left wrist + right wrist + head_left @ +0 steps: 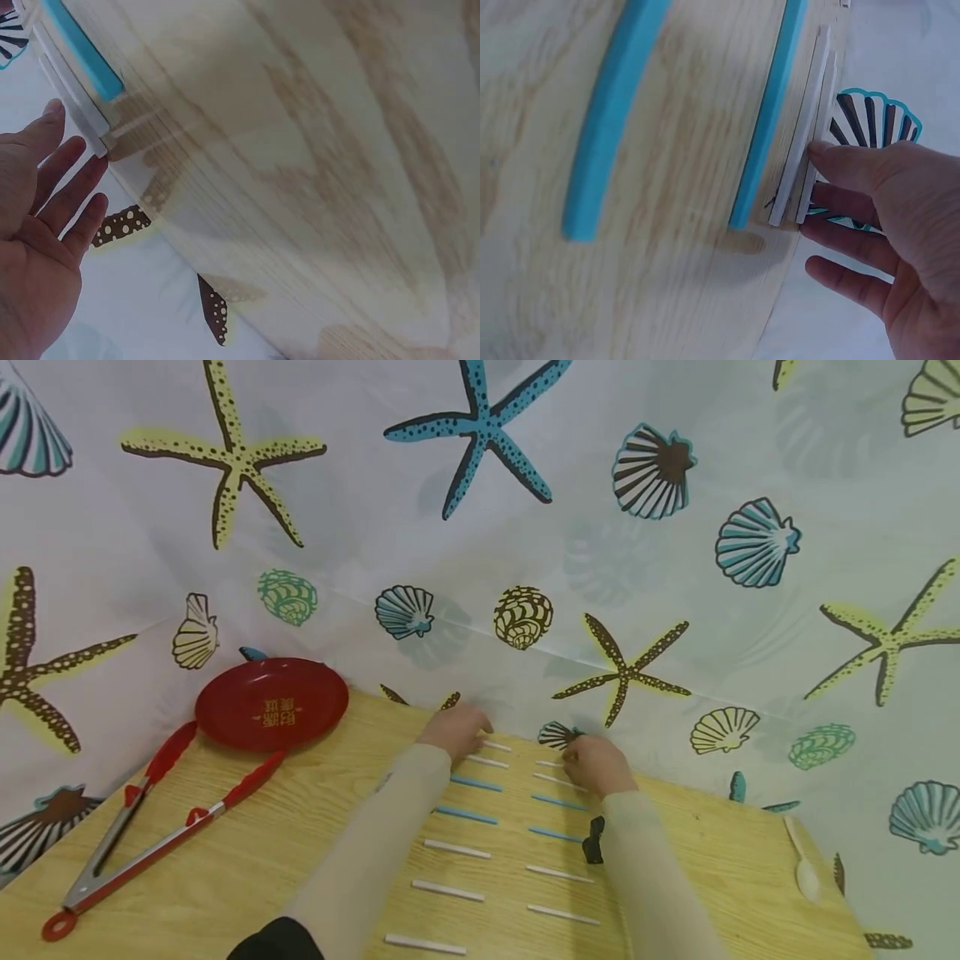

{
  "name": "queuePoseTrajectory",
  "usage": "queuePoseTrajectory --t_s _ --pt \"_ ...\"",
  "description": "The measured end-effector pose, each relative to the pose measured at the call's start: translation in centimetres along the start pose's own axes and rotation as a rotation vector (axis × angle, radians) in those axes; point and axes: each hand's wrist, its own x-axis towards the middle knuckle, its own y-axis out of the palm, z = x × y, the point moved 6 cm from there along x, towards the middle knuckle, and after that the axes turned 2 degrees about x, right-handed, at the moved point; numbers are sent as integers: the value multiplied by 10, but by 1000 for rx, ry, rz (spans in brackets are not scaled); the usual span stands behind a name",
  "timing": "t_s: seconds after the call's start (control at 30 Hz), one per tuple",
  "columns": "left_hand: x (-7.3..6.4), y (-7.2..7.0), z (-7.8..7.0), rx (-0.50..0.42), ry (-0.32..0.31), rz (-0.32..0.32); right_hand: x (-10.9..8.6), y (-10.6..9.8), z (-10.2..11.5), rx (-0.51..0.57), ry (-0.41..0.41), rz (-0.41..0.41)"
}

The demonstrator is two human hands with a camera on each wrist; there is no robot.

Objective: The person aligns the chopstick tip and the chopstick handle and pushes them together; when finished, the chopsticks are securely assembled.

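Thin white and blue sticks lie in two columns on the wooden table. My left hand point(455, 731) is at the far end of the left column. In the left wrist view its fingers are loosely spread, with one fingertip at the end of the outermost white stick point(71, 97); a second white stick point(82, 90) and a blue stick point(86, 52) lie beside it. Across from it, my right hand point(900, 210) pinches the outermost white stick point(821, 124) of the right column between thumb and fingers. Another white stick point(801, 127) and a blue stick point(769, 112) run alongside.
A red plate point(225, 710) stands at the far left, with red-tipped metal tongs point(150, 852) in front of it. On the right lies a pale spoon point(806, 877). Behind the table edge hangs a cloth point(480, 568) printed with shells and starfish.
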Motion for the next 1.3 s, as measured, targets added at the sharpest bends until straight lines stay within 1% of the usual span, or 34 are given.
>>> queuePoseTrajectory --t_s 0.03,0.13,0.27,0.43,0.53,0.6,0.67,0.73,0.8,0.97,1.07,1.17,1.23,1.3 --pt "1 1 -1 13 9 -6 1 -1 2 -12 -8 -5" --pt "4 4 -6 107 38 -33 3 -2 8 -28 -40 -23" --pt "5 4 -15 277 88 -93 4 -1 15 -43 -66 -43" --pt "1 2 -23 419 134 -159 4 5 18 -83 -69 -32" --pt "0 4 -23 471 143 -168 5 6 21 -113 -89 -39" --pt "0 6 -21 482 143 -163 5 6 22 -128 -101 -33" --pt "-1 6 -19 466 142 -151 5 5 23 -141 -117 -27" --pt "-2 5 -19 442 155 -144 4 2 23 -149 -134 -17" --pt "-4 3 -22 422 194 -136 1 -1 22 -162 -158 -16" --pt "-11 -8 -32 376 329 -132 -14 -17 20 -207 -245 -43" --pt "-19 -18 -35 328 400 -150 -26 -28 18 -209 -284 -72" --pt "-28 -31 -39 287 467 -185 -38 -38 16 -195 -288 -92" --pt "-34 -42 -43 269 489 -206 -47 -45 14 -193 -283 -109" --pt "-41 -53 -48 249 492 -224 -56 -51 15 -192 -292 -135"
